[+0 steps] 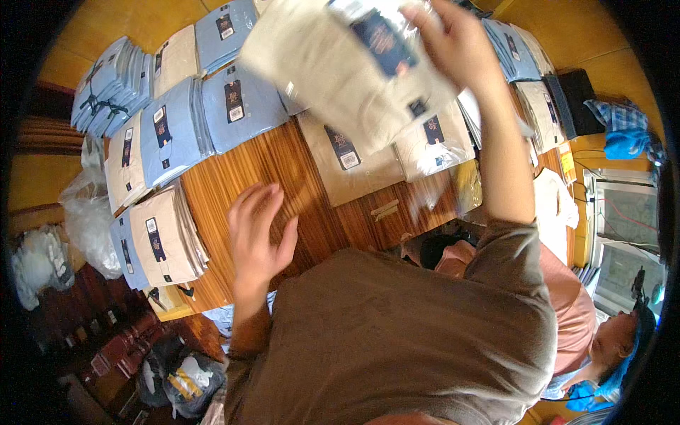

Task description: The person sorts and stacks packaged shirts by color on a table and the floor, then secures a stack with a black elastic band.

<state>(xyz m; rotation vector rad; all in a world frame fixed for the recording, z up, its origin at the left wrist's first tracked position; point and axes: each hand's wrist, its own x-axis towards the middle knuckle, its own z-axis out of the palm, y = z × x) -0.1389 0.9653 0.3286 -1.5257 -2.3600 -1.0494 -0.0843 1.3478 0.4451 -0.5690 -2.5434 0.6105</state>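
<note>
A person in a brown T-shirt stands over a wooden table (234,180) stacked w/ bagged, folded shirts, seen from a head cam looking down. The right hand (460,46) is raised above the far side of the table, fingers clamped on the upper edge of a cream shirt in a clear plastic bag (340,67); the bag hangs tilted and slightly blurred in the air, its dark label card facing up, above the packs lying on the table. The left hand (256,230) is open, fingers spread and lightly curled, holding nothing, just above bare wood near the table's near edge; whether it touches the surface can't be told.

Directly under the lifted bag lie two more cream packs (354,166), side by side w/ a third (433,145) to the right. To the left, light-blue shirt packs (244,106) sit in overlapping piles, w/ further blue and cream stacks (163,237) along the table's left edge, nearest the left hand. Far right of the table, more blue and cream packs (520,57) run toward a black box (577,99). At lower right a second person in a pink top (567,304) sits beside the table, well apart from both hands.
</note>
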